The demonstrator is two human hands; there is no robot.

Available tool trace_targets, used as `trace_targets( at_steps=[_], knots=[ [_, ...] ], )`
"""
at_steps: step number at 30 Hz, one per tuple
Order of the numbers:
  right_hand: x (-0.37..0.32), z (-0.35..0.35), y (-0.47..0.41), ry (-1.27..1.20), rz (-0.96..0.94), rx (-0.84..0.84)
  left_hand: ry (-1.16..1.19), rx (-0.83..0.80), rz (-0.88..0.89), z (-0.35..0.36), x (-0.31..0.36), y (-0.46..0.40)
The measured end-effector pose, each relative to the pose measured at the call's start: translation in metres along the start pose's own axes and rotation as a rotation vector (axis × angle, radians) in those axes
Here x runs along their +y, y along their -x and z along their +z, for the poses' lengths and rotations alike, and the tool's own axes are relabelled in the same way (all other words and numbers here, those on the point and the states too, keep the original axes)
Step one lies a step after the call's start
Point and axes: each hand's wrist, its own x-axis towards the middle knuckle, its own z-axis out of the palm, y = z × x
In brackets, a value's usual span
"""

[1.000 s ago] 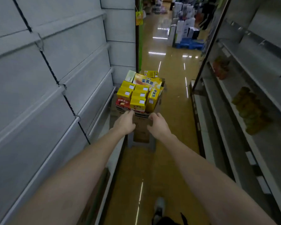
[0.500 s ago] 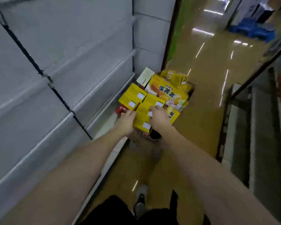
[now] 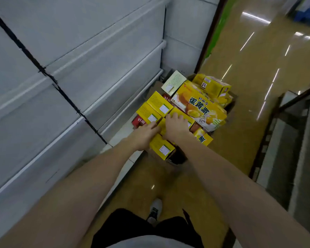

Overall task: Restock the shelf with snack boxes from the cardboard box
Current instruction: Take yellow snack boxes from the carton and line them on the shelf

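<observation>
- Head view: your left hand (image 3: 145, 133) and right hand (image 3: 175, 126) both lie on the small yellow snack boxes (image 3: 157, 104) heaped in the cardboard box (image 3: 230, 109) on the floor beside the grey shelf (image 3: 89, 72).
- Whether your fingers are curled round a box, you cannot tell from here.
- A large yellow egg-yolk pie box (image 3: 199, 106) lies just beyond your right hand.

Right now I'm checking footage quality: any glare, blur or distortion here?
Head view: streaks of lamp glare on the floor; wide-angle bending of the shelf edges; overall soft, dim image; big box print readable; hands slightly soft.
</observation>
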Motion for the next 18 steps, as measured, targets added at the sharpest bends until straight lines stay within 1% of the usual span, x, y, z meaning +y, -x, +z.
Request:
trace_targets(
  at_steps=[4,7,11,15,18],
  knots=[
    [-0.01,-0.005,0.0,0.031,0.024,-0.035,0.018,0.028,0.046,-0.006,-0.001,0.005],
    [-0.012,-0.005,0.006,0.028,0.041,-0.018,0.008,0.019,0.029,-0.003,-0.005,0.007],
    [-0.013,-0.006,0.021,-0.004,0.073,0.014,0.061,0.007,0.039,-0.013,-0.001,0.018],
    [-0.021,-0.007,0.036,-0.053,0.09,0.016,0.151,0.002,0.013,-0.017,-0.01,0.035],
    [-0.033,-0.008,0.045,-0.091,0.106,0.003,0.185,0.04,0.017,-0.02,-0.015,0.053]
  ],
)
